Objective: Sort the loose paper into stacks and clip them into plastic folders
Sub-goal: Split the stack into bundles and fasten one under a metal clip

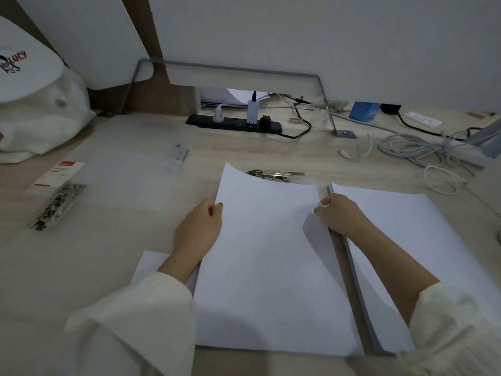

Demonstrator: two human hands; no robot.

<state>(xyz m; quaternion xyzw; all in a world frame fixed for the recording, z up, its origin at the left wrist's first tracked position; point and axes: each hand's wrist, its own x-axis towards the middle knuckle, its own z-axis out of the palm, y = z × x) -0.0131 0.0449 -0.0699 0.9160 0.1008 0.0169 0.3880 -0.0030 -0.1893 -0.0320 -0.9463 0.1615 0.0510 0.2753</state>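
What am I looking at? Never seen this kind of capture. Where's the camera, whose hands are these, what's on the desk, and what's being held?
There is no machine here: a person works with two bare hands. The single picture comes from a wide-angle camera worn on the head, looking forward and down, which is why the edges bend.

The left hand and right hand each grip one side edge of the middle paper with curled fingers; its far left corner curls up. To the right lies a thicker stack.

On the desk there is also a metal clip just beyond the paper, a second clip at far left, a power strip, loose cables and a white bag.
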